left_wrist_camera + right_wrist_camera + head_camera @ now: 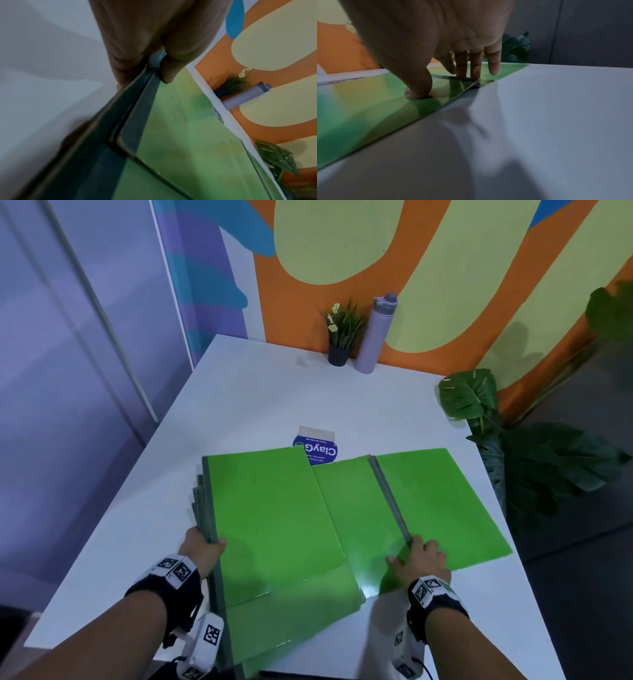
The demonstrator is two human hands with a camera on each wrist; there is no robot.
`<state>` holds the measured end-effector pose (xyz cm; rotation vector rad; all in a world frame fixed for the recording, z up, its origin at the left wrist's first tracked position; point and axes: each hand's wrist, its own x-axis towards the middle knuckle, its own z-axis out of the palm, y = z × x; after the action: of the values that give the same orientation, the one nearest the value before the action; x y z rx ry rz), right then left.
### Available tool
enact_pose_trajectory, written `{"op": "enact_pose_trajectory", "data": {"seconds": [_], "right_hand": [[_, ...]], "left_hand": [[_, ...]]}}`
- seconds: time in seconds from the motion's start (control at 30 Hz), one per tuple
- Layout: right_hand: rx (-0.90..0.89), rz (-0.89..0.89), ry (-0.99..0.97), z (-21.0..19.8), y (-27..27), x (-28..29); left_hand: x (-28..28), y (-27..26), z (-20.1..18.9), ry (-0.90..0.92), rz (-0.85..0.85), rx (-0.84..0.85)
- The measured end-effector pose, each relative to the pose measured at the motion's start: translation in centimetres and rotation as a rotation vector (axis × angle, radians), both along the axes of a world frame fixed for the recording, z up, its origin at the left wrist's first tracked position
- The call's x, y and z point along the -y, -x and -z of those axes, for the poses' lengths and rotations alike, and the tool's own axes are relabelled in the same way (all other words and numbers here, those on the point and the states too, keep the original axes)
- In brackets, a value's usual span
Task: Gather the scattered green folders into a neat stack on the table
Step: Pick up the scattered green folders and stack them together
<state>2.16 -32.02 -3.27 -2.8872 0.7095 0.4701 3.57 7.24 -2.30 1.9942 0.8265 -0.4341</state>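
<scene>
- A white table (pixel 260 392) holds several green folders, seen from above in the head view.
- The left hand (pixel 202 549) grasps the dark spine edge of a fanned pile of folders (pixel 270 515) at the table's near left, thumb on top and fingers underneath.
- The right hand (pixel 419 559) rests with relaxed, nearly straight fingers pressing down on the near corner of a single folder (pixel 435 498) lying flat to the right; it grips nothing.
- A middle folder (pixel 352 508) lies between them, partly under the pile and partly under the right one.
- One more folder (pixel 291 621) juts past the near table edge, under the pile.
- Risk: that overhanging folder may slide off if the pile is dragged or lifted carelessly.
- Risk: the glossy covers look slippery, so a one-edge grasp may let the fanned pile splay further.
- Risk: pushing the right folder leftward may buckle it against the middle one's edge.
- A blue printed card (pixel 317 448) sits just behind the folders and may get swept along.
</scene>
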Motion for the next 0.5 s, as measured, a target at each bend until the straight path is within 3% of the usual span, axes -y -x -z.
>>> {"op": "enact_pose_trajectory", "data": {"seconds": [0.17,0.4,0.5], "right_hand": [[0.049,0.172,-0.199,-0.4,-0.4,-0.2],[0.758,0.080,-0.250,-8.3,-5.0,-1.3],[0.951,0.019,-0.241,-12.7,-6.3,-2.5]], "left_hand": [[-0.5,-0.4,1.0,0.059,-0.005,-0.040],[-0.9,-0.7,1.2,0.140,-0.058,-0.070],[-0.9,-0.9,1.8,0.197,-0.105,-0.073]]}}
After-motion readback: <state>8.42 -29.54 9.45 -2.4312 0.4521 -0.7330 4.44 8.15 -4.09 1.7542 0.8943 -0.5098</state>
